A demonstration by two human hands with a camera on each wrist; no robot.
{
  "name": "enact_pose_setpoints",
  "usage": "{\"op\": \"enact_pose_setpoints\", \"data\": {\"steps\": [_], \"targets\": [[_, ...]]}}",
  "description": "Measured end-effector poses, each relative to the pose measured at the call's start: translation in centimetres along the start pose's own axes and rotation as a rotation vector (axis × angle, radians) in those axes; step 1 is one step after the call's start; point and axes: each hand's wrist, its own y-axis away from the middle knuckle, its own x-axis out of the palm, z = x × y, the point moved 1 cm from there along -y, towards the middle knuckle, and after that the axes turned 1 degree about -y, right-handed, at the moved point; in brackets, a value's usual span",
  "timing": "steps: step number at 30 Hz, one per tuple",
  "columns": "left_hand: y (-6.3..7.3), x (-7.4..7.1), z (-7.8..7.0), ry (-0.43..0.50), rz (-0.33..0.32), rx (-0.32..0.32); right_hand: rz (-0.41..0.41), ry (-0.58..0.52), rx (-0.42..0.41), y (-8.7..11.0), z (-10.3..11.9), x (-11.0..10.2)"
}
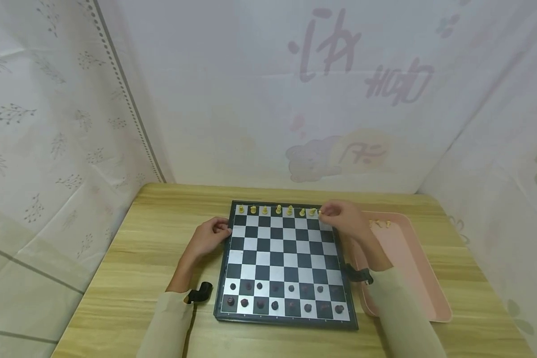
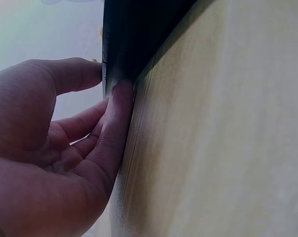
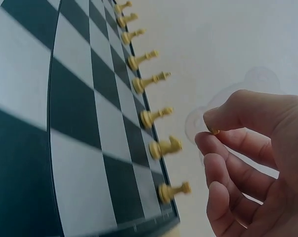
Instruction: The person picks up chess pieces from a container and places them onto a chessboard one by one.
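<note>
A black-and-white chessboard lies in front of me. My left hand holds its left edge, thumb at the top rim and a fingertip low on the side by the table. Just beyond the far right corner, my right hand pinches a small yellow chess piece between thumb and index finger, mostly hidden by the fingertips. Several yellow pieces stand along the far row, with a yellow knight beside the corner rook. Dark red pieces occupy the two near rows.
To the right of the board, a pink tray lies partly under my right forearm. Several yellow pieces lie at its far end. The wooden table meets a cloth-covered wall at the back.
</note>
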Motion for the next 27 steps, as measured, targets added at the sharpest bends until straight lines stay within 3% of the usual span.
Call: {"op": "enact_pose_setpoints", "data": {"steps": [16,27], "targets": [[0.0,-0.1,-0.1,0.007,0.002,-0.014,0.031,-0.024,-0.106,-1.5,2.8,3.2],[-0.1,0.0,-0.1,0.002,0.003,-0.016,0.107,-0.037,-0.112,-2.0,5.3,5.3]]}}
